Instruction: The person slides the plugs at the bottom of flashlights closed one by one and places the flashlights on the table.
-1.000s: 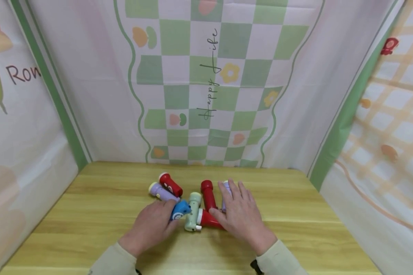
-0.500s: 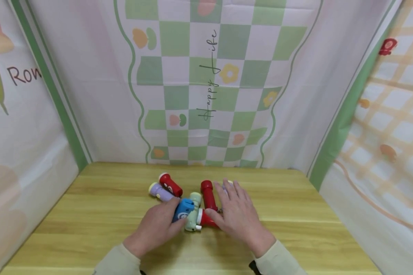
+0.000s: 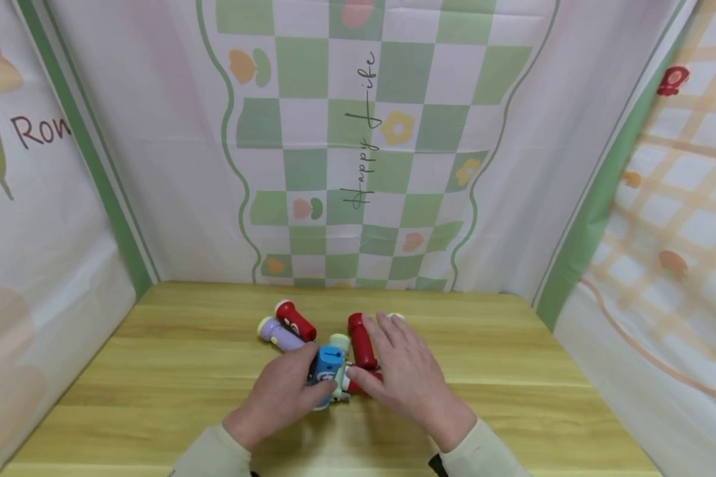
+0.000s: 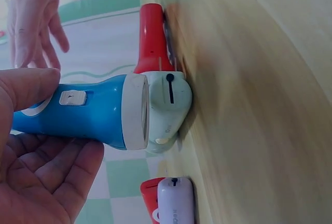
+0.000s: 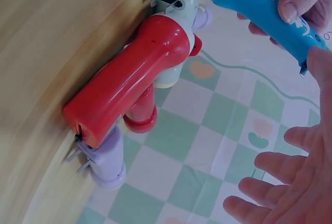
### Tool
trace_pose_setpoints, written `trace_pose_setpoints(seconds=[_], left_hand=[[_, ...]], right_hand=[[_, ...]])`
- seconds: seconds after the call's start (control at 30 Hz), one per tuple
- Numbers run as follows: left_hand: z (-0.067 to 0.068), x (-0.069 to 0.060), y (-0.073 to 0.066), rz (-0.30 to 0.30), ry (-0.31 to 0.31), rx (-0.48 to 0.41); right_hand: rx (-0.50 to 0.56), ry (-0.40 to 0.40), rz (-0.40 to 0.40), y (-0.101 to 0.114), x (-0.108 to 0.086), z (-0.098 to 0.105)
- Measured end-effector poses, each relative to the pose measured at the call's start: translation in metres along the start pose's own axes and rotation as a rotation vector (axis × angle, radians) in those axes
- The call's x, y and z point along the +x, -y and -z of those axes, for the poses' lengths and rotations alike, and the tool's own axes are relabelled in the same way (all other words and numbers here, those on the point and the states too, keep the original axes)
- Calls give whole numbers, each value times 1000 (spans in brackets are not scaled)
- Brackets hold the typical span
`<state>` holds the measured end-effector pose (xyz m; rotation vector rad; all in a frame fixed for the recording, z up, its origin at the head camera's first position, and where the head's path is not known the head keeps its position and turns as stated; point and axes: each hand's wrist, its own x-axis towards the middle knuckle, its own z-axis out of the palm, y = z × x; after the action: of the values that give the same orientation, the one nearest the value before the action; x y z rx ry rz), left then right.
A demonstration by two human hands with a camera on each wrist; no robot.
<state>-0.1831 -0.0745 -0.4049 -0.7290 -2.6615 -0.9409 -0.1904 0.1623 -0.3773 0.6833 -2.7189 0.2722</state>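
Note:
A blue toy flashlight with a white rim is gripped by my left hand, raised off the table. In the left wrist view, the thumb lies over the flashlight beside its white switch, with curled fingers underneath. My right hand has its fingers extended above the group. In the right wrist view, its thumb is at the tail end of the blue flashlight; whether they touch I cannot tell. Under the hands lie a pale green flashlight, a red flashlight and another red one.
A purple flashlight and a red one lie together at left. Another purple flashlight is mostly hidden by my right hand in the head view. Behind the wooden table hangs a checkered curtain.
The left hand has moved right, turning the blue flashlight more upright over the green one. The right hand has shifted slightly left, its thumb nearing the blue flashlight.

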Motion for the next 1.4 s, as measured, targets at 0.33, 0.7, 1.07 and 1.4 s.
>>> trace_pose_setpoints(seconds=[0.33,0.7,1.07,1.4], left_hand=[[1,2,-6,19,4,-61],[-1,2,-11,12,-8,-118],[-2,2,-16,-15,19,-166],[-5,1,-18,-50,-15,-160]], right_hand=[[45,-30,40,8,2,4],[99,-25,53,12,0,6],[108,-225,250,13,-2,1],[208,-319,349,14,-4,-3]])
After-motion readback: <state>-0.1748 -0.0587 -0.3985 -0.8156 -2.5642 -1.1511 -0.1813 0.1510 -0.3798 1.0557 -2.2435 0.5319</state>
